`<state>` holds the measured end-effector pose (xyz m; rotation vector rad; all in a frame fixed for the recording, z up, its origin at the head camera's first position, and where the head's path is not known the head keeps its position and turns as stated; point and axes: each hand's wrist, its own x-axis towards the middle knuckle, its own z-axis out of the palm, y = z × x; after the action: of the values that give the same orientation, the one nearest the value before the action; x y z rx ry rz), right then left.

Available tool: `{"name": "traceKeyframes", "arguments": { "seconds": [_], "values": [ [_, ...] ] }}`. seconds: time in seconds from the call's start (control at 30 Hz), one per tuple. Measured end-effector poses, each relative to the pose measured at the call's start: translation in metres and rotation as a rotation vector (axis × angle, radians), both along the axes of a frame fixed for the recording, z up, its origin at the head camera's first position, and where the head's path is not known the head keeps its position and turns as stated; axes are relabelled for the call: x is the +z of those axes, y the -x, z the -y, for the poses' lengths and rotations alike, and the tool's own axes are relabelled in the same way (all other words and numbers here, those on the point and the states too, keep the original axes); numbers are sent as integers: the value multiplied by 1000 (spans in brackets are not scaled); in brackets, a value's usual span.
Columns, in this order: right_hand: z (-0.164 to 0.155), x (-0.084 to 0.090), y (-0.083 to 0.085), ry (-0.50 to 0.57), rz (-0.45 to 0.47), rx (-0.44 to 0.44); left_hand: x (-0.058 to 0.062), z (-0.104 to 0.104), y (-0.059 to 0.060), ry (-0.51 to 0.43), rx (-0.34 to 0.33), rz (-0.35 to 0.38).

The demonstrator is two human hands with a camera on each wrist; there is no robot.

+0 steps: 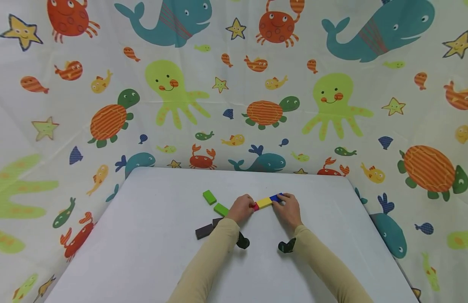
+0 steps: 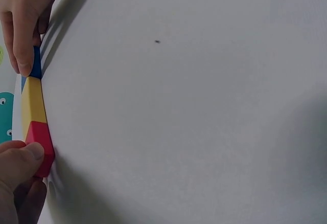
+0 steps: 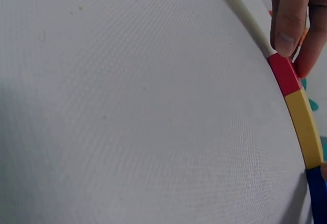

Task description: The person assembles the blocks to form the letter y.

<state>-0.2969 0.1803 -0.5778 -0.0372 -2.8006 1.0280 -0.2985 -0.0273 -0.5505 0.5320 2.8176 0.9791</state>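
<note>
Three blocks lie end to end in a slanting row on the white table (image 1: 161, 202): a red block (image 3: 284, 75), a yellow block (image 3: 304, 127) and a blue block (image 1: 274, 198). My left hand (image 1: 241, 209) pinches the red block at the row's left end, thumb on its near side. At the other end, the fingers and thumb of my right hand (image 1: 288, 210) grip the blue block, partly covering it. Between the hands, the yellow block meets its neighbours at both ends, as the left wrist view shows.
Left of my left hand lie two green blocks (image 1: 209, 197) and dark blocks (image 1: 204, 231), one partly behind the left sleeve (image 1: 215, 252). A curtain (image 1: 226, 126) printed with sea animals hangs behind the table. Black wrist cameras (image 1: 287, 246) stick out below both wrists.
</note>
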Motion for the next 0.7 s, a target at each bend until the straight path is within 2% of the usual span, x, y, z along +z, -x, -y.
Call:
{"name": "traceKeyframes", "arguments": {
  "seconds": [0.47, 0.7],
  "values": [
    [0, -4, -2, 30, -40, -2, -3, 0, 0, 5, 6, -2],
    [0, -5, -3, 36, -50, -5, 0, 0, -1, 0, 8, 5]
  ]
}}
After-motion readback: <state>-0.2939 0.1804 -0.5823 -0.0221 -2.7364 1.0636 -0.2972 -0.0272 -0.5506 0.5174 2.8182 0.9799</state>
